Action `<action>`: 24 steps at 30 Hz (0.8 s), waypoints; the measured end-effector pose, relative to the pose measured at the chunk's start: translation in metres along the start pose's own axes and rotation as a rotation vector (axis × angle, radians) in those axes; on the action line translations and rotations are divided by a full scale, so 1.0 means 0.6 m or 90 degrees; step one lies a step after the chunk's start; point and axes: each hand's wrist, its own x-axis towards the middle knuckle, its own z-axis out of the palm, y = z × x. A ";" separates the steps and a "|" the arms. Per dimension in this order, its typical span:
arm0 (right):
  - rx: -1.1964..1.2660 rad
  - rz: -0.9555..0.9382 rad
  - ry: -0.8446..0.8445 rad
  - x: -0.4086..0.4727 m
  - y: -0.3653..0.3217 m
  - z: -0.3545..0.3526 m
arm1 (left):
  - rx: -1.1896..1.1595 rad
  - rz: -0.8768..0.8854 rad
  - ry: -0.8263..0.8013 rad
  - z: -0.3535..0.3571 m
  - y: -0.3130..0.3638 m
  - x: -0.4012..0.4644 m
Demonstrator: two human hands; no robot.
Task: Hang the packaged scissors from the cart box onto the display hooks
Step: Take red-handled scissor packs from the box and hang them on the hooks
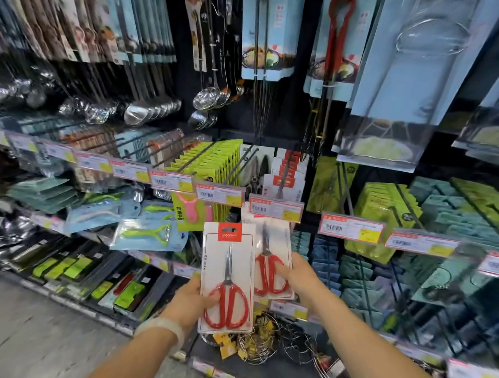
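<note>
One scissors pack [227, 277] is gripped by the left hand [191, 301], another pack [271, 265] by the right hand [296, 273] (thumb on front); its hang hole should be aligned squarely with the hook [283, 173].

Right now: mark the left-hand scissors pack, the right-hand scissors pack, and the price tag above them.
left-hand scissors pack [227, 277], head view, card middle
right-hand scissors pack [271, 247], head view, blade area
price tag [274, 209], head view, label centre

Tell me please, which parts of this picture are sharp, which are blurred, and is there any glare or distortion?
Head view: sharpest in the middle, on the scissors pack held by the left hand and the second pack at the right hand; the outer shelves and the price labels smear with motion blur, print unreadable; the ladles show bright glare; the wide lens bends the shelf lines.
</note>
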 end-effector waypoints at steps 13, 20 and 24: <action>0.054 -0.023 0.023 -0.007 0.011 0.003 | -0.009 0.000 0.007 -0.005 -0.006 -0.002; 0.108 0.002 0.035 -0.007 0.017 0.024 | 0.024 -0.010 -0.001 -0.009 -0.004 0.002; 0.063 -0.019 0.079 -0.004 0.003 0.010 | 0.023 -0.015 0.006 -0.018 -0.002 0.006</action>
